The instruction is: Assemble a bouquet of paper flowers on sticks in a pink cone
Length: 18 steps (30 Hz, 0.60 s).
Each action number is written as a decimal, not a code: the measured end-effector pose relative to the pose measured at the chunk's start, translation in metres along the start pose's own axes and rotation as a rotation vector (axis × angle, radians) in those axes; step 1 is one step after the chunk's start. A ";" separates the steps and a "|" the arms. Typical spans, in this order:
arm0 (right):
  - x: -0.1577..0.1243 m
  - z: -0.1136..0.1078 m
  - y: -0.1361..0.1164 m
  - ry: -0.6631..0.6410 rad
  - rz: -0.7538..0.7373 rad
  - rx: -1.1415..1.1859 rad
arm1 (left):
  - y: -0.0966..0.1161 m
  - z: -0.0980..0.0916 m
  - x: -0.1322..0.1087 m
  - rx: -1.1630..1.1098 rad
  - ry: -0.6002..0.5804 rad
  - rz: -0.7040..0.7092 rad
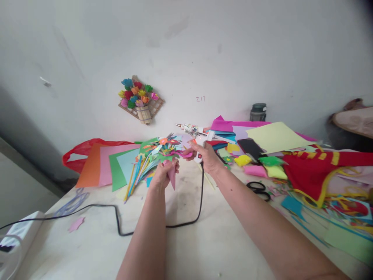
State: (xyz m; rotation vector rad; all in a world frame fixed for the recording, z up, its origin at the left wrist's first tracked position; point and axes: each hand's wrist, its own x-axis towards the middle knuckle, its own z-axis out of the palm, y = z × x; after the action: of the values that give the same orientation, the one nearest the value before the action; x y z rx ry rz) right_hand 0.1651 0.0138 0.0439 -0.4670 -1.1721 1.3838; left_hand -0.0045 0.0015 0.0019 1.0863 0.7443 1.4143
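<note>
Ppr cone, wht plastic glue gun

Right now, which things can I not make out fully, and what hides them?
All in the head view:
Pink paper cone: upper part covered by the left hand.
Glue gun: grip partly covered by the right hand.
Red bag: partly hidden behind the orange sheet.
Power strip: cut off by the left edge.
Paper scraps beside the scissors: too small and blurred to tell apart.

Matt paper on the cone, smooth plastic on the glue gun, and there's glossy, crinkled plastic on the bag
</note>
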 end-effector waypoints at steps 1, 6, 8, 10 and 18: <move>0.000 0.000 0.001 0.001 -0.006 -0.010 | 0.000 0.000 0.000 0.000 -0.002 0.005; -0.001 0.001 0.004 -0.005 -0.025 -0.041 | 0.001 -0.003 0.002 -0.007 -0.013 0.042; -0.002 0.002 0.004 -0.008 -0.033 -0.076 | 0.000 -0.003 0.002 -0.015 -0.008 0.053; -0.002 0.002 0.005 -0.006 -0.038 -0.106 | 0.000 -0.003 0.002 -0.023 0.001 0.060; -0.002 -0.001 0.008 -0.030 -0.011 -0.050 | 0.006 -0.001 0.000 0.027 0.068 0.079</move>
State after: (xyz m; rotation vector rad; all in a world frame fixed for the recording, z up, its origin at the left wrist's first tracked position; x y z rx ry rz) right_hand 0.1620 0.0140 0.0362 -0.4763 -1.2343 1.3581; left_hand -0.0077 0.0011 0.0066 1.1036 0.7785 1.5182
